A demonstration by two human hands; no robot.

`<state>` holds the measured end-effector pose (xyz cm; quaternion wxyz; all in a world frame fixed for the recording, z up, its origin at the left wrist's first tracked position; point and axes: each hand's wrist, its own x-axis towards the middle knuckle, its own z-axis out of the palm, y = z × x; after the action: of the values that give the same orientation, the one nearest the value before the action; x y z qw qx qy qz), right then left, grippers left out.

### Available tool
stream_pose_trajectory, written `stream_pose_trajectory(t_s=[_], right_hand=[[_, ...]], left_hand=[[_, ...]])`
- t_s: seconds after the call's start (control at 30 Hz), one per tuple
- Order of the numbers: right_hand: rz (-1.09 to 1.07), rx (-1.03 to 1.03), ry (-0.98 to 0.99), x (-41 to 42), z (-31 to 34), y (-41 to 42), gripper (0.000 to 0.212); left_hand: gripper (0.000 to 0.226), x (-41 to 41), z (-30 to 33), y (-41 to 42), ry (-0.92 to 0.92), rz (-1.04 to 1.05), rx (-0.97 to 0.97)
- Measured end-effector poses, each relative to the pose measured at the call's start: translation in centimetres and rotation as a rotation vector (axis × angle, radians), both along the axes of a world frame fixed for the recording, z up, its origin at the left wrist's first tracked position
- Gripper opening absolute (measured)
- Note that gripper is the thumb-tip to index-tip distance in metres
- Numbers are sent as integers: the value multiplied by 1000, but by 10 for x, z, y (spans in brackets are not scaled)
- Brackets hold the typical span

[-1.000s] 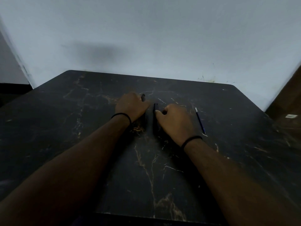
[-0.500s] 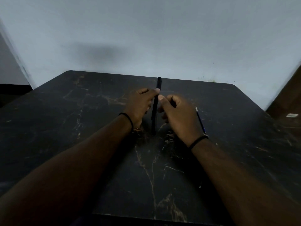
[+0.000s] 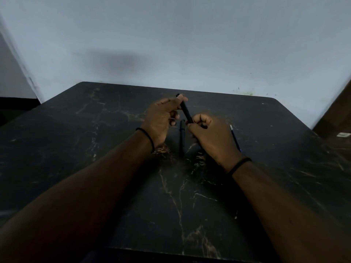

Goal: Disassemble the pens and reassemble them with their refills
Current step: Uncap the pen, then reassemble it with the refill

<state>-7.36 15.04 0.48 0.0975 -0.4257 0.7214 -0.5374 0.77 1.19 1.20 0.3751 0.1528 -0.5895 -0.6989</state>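
A black pen (image 3: 185, 110) is held tilted above the dark marble table (image 3: 95, 149). My left hand (image 3: 161, 118) pinches its upper end between thumb and fingers. My right hand (image 3: 210, 135) grips its lower end with curled fingers. A second black pen (image 3: 182, 137) lies on the table between my wrists, pointing away from me. A thin blue refill (image 3: 235, 138) with a pale tip lies on the table just right of my right hand, partly hidden by it.
A pale wall (image 3: 190, 44) stands right behind the table's far edge. A brown surface with a small white object (image 3: 343, 134) shows at the far right. The table's near edge runs along the bottom of the view.
Both hands rose from the table with one black pen. It stood upright half a second ago and now tilts, top end to the left. The other pen stays on the table.
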Motion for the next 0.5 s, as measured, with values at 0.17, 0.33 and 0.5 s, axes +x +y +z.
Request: stream_pose_trajectory(t_s=[0.17, 0.33, 0.5], right_hand=[[108, -103, -313, -4, 1, -3, 23], [160, -100, -399, -6, 4, -1, 29], [133, -92, -321, -4, 7, 0, 25]], left_hand=[[22, -1, 0, 7, -21, -127, -58], [25, -2, 0, 10, 11, -245, -56], [34, -1, 2, 8, -36, -237, -82]])
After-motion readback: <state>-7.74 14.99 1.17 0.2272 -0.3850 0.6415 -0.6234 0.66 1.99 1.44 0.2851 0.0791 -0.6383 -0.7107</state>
